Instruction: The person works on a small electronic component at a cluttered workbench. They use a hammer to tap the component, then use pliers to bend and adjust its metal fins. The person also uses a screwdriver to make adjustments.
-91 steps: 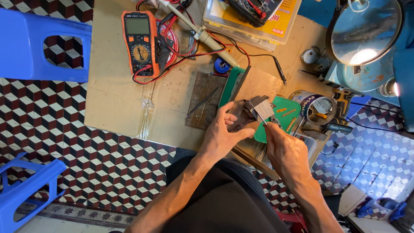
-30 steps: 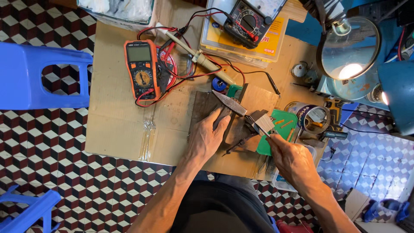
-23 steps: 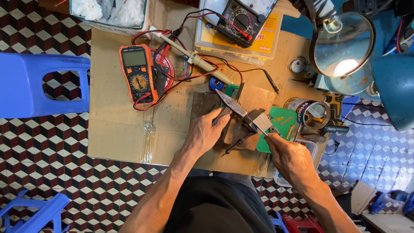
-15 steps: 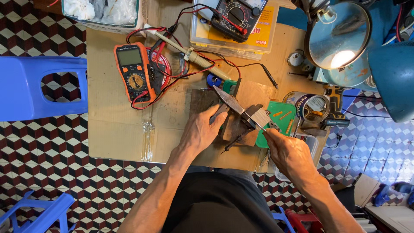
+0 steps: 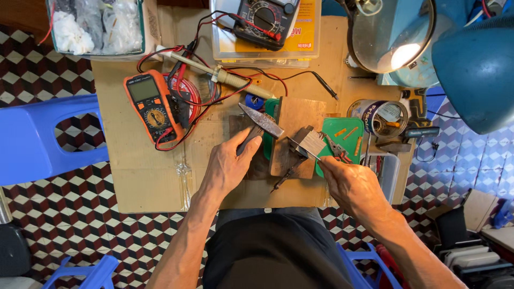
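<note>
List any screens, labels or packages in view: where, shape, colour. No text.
Orange multimeter: upper left of table, grey rectangular screen, round dial.
Black multimeter: top centre, round dial, lying on the box.
Clear plastic box: top centre, flat, yellow printed sheet inside.
Tin can: right of wooden block, round, blue and white label.

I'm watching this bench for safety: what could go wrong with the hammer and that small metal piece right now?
The left hand holds a hammer close to the right hand, which steadies a thin tool on the small metal block; a glancing strike might hit fingers. The block rests loose on a wooden board and could skid. Red test leads lie nearby and could snag.
</note>
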